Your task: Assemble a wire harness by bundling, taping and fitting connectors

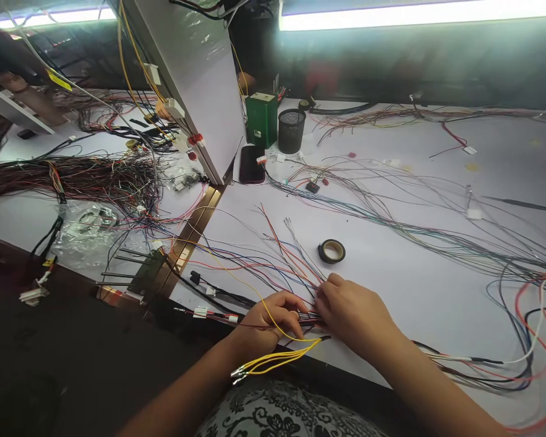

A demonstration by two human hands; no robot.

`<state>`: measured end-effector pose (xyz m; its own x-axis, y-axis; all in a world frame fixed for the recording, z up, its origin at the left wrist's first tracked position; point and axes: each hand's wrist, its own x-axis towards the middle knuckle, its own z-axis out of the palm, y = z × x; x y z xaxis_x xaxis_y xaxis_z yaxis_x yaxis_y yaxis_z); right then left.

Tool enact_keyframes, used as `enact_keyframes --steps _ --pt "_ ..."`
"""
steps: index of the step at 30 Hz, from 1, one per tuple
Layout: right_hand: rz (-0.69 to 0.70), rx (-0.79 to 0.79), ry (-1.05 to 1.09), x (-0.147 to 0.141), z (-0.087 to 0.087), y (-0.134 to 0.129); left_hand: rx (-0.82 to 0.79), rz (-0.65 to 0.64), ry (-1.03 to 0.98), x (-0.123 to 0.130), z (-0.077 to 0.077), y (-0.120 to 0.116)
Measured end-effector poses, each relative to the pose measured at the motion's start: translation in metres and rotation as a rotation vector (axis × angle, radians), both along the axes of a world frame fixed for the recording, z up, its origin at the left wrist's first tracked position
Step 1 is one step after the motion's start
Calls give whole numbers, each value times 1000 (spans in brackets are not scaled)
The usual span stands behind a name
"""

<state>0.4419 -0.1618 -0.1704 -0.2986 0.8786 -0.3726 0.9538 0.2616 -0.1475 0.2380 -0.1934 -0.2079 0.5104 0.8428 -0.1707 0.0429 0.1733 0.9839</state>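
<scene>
My right hand (348, 309) is closed over a bundle of thin wires (307, 318) near the table's front edge. Beside it, my left hand (273, 318) has its fingers curled around the same bundle. Loose wire ends (295, 255) in red, blue and white fan out beyond my hands. A group of yellow wires (286, 357) with metal terminals (239, 375) hangs over the front edge, below my left hand. To the left lie a black connector (195, 277) and a white-tagged wire (201, 312). A roll of black tape (332, 251) rests just past my right hand.
A long wire harness (404, 227) crosses the table at the right. Towards the back stand a green box (261, 120), a black mesh cup (291, 132) and a phone (251, 165). Tweezers (528, 204) lie far right. Dark wires (86, 179) heap up left of the metal rail (195, 233).
</scene>
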Motion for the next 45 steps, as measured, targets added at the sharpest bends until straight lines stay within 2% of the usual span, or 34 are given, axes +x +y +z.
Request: enact_keyframes --steps 6,10,12,14,18,23,26,29,33,35,39,41,45 --pt "-46 -119 -90 -20 4 -8 13 38 0 1 -8 -4" --pt "-72 -122 -62 -24 -4 -9 28 50 -31 2 -3 -1" --pt "-103 -126 -46 -20 -9 -7 16 97 -59 3 1 1" --pt "-139 -141 39 -13 -14 -5 -95 177 -91 5 3 3" --pt "-223 -181 348 5 -21 -10 -360 295 -100 13 9 6" --pt "-230 -113 542 17 -35 -22 -339 244 74 22 23 12" --pt "-201 -75 557 19 -40 -26 -352 229 26 24 26 14" --pt "-169 -89 539 19 -36 -25 -366 221 -22 23 23 15" --pt "-75 -161 513 16 -19 -15 -289 212 14 22 18 14" --pt "-16 -197 482 13 -11 -7 -279 319 -52 23 16 13" --pt "85 -291 454 10 -3 6 -365 629 -280 27 14 14" --pt "97 -324 453 8 -1 9 -369 672 -357 27 15 15" --pt "103 -276 478 1 2 13 -381 612 -414 24 18 15"
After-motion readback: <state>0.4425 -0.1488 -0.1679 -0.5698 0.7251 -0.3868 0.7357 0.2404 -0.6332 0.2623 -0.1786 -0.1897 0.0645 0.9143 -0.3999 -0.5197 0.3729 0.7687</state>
